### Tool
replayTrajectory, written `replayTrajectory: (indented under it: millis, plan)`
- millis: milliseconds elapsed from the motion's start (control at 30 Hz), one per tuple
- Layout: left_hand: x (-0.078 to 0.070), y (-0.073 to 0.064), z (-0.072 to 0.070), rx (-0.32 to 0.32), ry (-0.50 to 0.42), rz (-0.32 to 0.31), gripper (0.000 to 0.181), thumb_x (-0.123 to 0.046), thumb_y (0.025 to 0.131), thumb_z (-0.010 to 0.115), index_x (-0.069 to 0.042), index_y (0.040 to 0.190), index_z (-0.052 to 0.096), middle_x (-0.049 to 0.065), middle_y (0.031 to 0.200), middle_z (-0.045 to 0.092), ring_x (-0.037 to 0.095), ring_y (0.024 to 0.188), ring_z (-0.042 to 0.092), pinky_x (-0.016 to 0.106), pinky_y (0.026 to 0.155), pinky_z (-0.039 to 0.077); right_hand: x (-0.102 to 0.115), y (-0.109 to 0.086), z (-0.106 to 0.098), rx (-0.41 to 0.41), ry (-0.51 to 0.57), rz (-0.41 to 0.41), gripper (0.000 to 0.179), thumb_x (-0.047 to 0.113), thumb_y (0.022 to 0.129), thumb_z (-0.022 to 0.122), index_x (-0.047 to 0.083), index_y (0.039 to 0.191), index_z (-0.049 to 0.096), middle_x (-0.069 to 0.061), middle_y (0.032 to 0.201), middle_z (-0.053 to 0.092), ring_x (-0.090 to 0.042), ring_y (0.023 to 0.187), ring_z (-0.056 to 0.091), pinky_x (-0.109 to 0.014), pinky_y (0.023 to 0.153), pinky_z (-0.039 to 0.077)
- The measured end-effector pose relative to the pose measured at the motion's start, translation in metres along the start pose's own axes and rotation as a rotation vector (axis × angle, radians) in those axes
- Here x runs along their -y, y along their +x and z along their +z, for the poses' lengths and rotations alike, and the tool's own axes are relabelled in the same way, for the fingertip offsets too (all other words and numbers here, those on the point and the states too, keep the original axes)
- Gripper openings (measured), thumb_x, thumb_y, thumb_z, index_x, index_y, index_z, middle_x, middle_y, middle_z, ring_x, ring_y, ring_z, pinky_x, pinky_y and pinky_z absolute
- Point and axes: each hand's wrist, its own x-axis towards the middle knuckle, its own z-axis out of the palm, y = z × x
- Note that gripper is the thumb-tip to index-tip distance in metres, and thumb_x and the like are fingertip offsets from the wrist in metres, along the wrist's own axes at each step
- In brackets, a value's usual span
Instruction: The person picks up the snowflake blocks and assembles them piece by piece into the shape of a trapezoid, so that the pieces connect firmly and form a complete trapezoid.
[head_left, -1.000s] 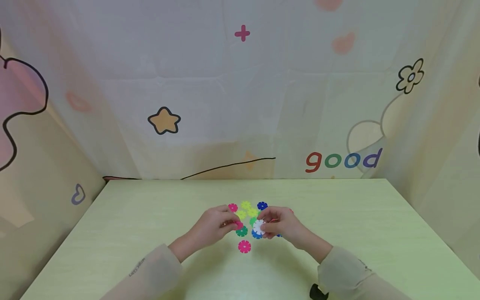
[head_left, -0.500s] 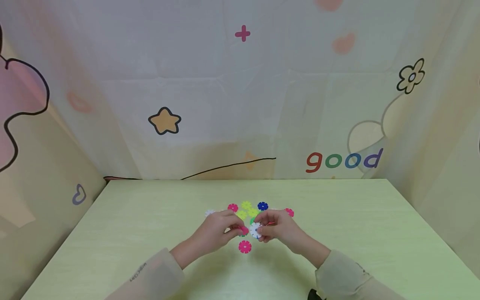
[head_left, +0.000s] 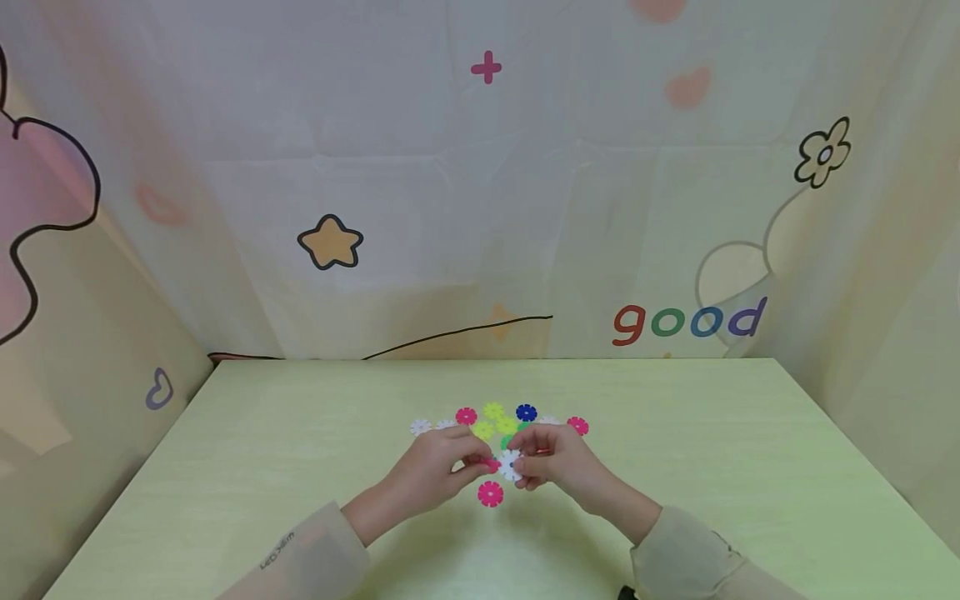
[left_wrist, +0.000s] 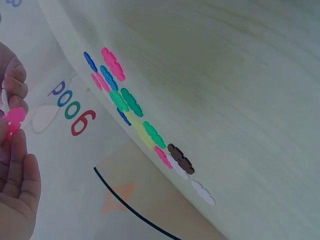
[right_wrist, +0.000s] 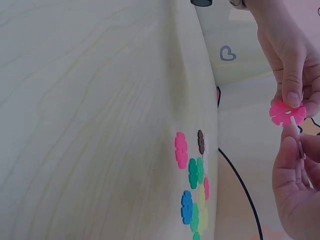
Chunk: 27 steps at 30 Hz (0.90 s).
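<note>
My left hand (head_left: 435, 471) pinches a pink notched plastic snowflake disc (right_wrist: 278, 113) between thumb and fingers. Opposite it, my right hand (head_left: 562, 465) holds a white snowflake disc (head_left: 508, 466) by its right side. The two discs meet edge to edge at an angle; in the right wrist view the white one's edge reaches the pink rim. Both hands are raised over the table. Just below them, another pink disc (head_left: 491, 494) lies flat on the tabletop. In the left wrist view the held pink disc (left_wrist: 16, 117) overlaps most of the white one.
Behind the hands several loose discs lie on the pale wooden table (head_left: 300, 417): yellow (head_left: 492, 411), dark blue (head_left: 527, 412), pink (head_left: 577, 426) and white (head_left: 421, 427). A brown disc (left_wrist: 180, 159) and green discs (left_wrist: 132, 102) show in the left wrist view. A printed curtain (head_left: 450, 208) hangs behind.
My left hand has moved right and slightly down, bringing the pink disc up to the white one. My right hand has shifted slightly left and down with the white disc.
</note>
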Motion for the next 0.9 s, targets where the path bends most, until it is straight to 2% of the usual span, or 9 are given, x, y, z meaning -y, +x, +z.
replayTrajectory:
  millis: [167, 433, 700, 900]
  plan:
    - [-0.001, -0.001, 0.000, -0.022, 0.008, 0.040, 0.008, -0.017, 0.075, 0.069, -0.013, 0.081, 0.067, -0.006, 0.076, 0.063, 0.002, 0.066, 0.055, 0.010, 0.062, 0.045, -0.001, -0.003, 0.001, 0.000, 0.016, 0.025, 0.032, 0.008, 0.081, 0.062, -0.009, 0.106, 0.053, -0.003, 0.074, 0.057, -0.012, 0.064, 0.062, -0.026, 0.064, 0.052]
    - [-0.003, -0.005, 0.002, -0.111, 0.092, 0.175, 0.007, -0.015, 0.074, 0.071, -0.013, 0.080, 0.069, -0.005, 0.076, 0.065, 0.002, 0.066, 0.059, 0.008, 0.062, 0.045, -0.002, -0.010, 0.004, 0.002, 0.100, 0.042, 0.028, 0.003, 0.082, 0.058, -0.012, 0.105, 0.052, -0.002, 0.073, 0.059, -0.012, 0.062, 0.062, -0.024, 0.063, 0.052]
    - [-0.010, -0.009, -0.001, -0.176, 0.141, 0.239, 0.007, -0.011, 0.071, 0.072, -0.012, 0.077, 0.069, -0.004, 0.076, 0.066, 0.003, 0.067, 0.061, 0.007, 0.062, 0.045, -0.003, -0.016, 0.011, 0.012, 0.236, 0.033, 0.029, -0.001, 0.082, 0.057, -0.018, 0.104, 0.048, 0.000, 0.070, 0.059, -0.011, 0.058, 0.062, -0.022, 0.059, 0.051]
    - [-0.014, -0.013, -0.002, -0.202, 0.161, 0.276, 0.007, -0.008, 0.070, 0.072, -0.011, 0.075, 0.068, -0.003, 0.074, 0.065, 0.004, 0.065, 0.061, 0.008, 0.061, 0.046, -0.003, -0.019, 0.013, 0.013, 0.277, 0.053, 0.024, 0.000, 0.080, 0.059, -0.013, 0.099, 0.054, 0.000, 0.069, 0.061, -0.011, 0.057, 0.062, -0.022, 0.059, 0.052]
